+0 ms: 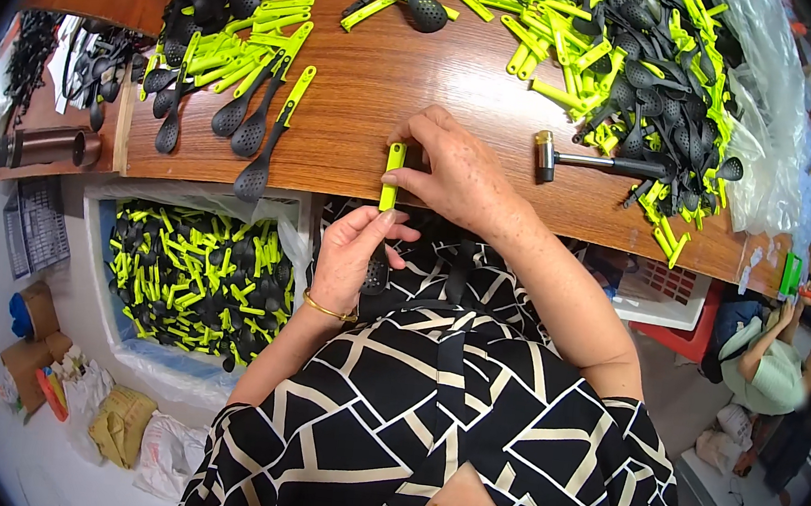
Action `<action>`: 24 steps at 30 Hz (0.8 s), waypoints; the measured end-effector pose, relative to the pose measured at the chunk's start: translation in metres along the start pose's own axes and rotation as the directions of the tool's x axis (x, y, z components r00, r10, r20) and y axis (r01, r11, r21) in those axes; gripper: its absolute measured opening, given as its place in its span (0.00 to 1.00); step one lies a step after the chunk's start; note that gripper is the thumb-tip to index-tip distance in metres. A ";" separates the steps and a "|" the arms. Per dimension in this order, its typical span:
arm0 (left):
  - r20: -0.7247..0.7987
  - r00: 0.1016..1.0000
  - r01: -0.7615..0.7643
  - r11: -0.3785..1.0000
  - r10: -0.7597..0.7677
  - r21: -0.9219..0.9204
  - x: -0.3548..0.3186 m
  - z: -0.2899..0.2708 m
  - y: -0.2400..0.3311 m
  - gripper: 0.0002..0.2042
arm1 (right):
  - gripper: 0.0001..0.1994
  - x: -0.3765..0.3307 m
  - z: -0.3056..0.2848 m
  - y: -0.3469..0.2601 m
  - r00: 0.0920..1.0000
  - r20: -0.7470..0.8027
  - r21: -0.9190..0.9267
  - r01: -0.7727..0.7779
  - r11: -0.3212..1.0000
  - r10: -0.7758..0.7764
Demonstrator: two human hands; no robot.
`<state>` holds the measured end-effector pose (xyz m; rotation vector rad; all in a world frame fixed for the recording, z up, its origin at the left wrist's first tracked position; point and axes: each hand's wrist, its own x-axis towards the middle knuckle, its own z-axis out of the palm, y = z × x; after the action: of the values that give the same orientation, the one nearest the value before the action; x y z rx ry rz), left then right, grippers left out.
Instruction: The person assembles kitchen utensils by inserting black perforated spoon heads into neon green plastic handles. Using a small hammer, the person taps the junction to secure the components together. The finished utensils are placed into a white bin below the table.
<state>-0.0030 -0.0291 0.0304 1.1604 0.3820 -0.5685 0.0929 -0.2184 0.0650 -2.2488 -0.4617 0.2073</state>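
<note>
At the near edge of the table I hold a slotted spoon (pixel 390 192) with a lime-green handle and a black perforated head. My left hand (pixel 346 252) pinches it where the handle's lower end meets the black part, and the head hangs below these fingers, partly hidden. The thumb and fingers of my right hand (pixel 458 175) are closed on the upper half of the green handle. To the left, several similar spoons (pixel 275 131) lie with their black heads toward the table edge. A hammer (pixel 593 161) with a metal head and black grip rests right of my right hand.
Green handles and black spoon heads are heaped (pixel 640 90) at the far right, beside clear plastic sheeting (pixel 770 123). A lined bin (pixel 95 240) full of spoons stands below the table at left. A brown flask (pixel 51 147) lies farther left; a co-worker (pixel 764 365) is at right.
</note>
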 end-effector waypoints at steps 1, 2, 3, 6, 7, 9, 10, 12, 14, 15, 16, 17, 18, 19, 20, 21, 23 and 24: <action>-0.001 1.000 0.001 1.000 -0.001 0.006 0.001 0.000 0.001 0.15 | 0.19 0.002 0.000 0.001 1.000 0.018 0.005 -0.013 1.000 0.013; -0.003 1.000 0.002 1.000 -0.002 0.011 0.001 0.000 0.002 0.15 | 0.19 0.001 -0.001 -0.001 0.999 0.041 0.010 -0.036 0.999 0.036; -0.001 1.000 0.011 1.000 -0.011 0.012 0.001 -0.001 0.001 0.15 | 0.18 0.003 -0.005 -0.006 0.996 0.069 0.012 -0.058 0.998 0.057; -0.008 1.000 0.013 1.000 -0.012 0.013 0.002 -0.003 -0.002 0.15 | 0.17 0.004 -0.005 -0.005 0.991 0.090 0.070 -0.102 0.992 0.096; -0.016 1.000 -0.001 1.000 0.001 0.014 0.003 0.000 -0.002 0.14 | 0.17 0.004 -0.004 -0.002 0.991 0.087 0.099 -0.114 0.988 0.105; -0.021 0.999 -0.025 0.999 0.025 0.023 0.003 0.002 -0.003 0.14 | 0.17 0.004 -0.002 0.002 0.992 0.086 0.107 -0.106 0.989 0.097; -0.017 0.999 -0.035 0.999 0.035 0.032 0.003 0.002 -0.004 0.14 | 0.18 0.004 -0.002 0.003 0.992 0.085 0.111 -0.102 0.989 0.093; -0.019 0.999 -0.046 0.998 0.047 0.039 0.003 0.001 -0.005 0.15 | 0.18 0.006 -0.005 -0.002 0.996 0.074 0.032 -0.060 0.998 0.057; -0.029 0.998 -0.049 0.998 0.051 0.038 0.002 0.000 -0.008 0.16 | 0.18 0.005 -0.005 -0.006 0.999 0.051 -0.034 0.002 0.999 -0.001; -0.038 0.999 -0.022 0.999 0.023 0.033 0.003 0.000 -0.006 0.16 | 0.18 0.002 -0.005 -0.006 0.999 0.034 -0.065 0.039 0.997 -0.037; -0.045 0.999 0.006 1.000 -0.005 0.029 0.004 -0.001 -0.003 0.16 | 0.19 0.000 -0.006 -0.005 0.997 0.017 -0.097 0.074 0.993 -0.072; -0.053 0.998 0.035 0.999 -0.034 0.025 0.004 -0.001 0.000 0.16 | 0.19 0.000 -0.008 -0.004 0.995 -0.003 -0.144 0.095 0.985 -0.097; -0.058 0.998 0.039 0.999 -0.037 0.033 0.003 0.000 0.004 0.16 | 0.20 -0.001 -0.011 -0.002 0.992 -0.020 -0.195 0.115 0.974 -0.121; -0.069 0.997 0.037 0.999 -0.034 0.039 0.003 0.002 0.004 0.16 | 0.21 -0.002 -0.014 0.000 0.989 -0.036 -0.245 0.133 0.960 -0.146; -0.081 0.996 0.035 0.998 -0.031 0.044 0.002 0.004 0.004 0.17 | 0.21 -0.006 -0.019 0.003 0.982 -0.080 -0.246 0.149 0.958 -0.174; -0.094 0.995 0.029 0.998 -0.024 0.049 0.002 0.006 0.003 0.17 | 0.22 -0.013 -0.026 0.007 0.971 -0.122 -0.250 0.171 0.953 -0.206; -0.098 0.995 -0.003 0.999 0.008 0.049 0.003 0.007 -0.003 0.17 | 0.22 -0.034 -0.049 0.022 0.960 -0.222 -0.188 0.130 0.974 -0.171; -0.091 0.996 -0.012 0.999 0.016 0.045 0.004 0.007 -0.004 0.17 | 0.21 -0.046 -0.072 0.029 0.947 -0.256 -0.298 0.112 0.948 -0.192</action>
<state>-0.0024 -0.0372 0.0276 1.2336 0.4407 -0.5153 0.0791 -0.3038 0.0902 -2.4523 -0.5350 -0.2755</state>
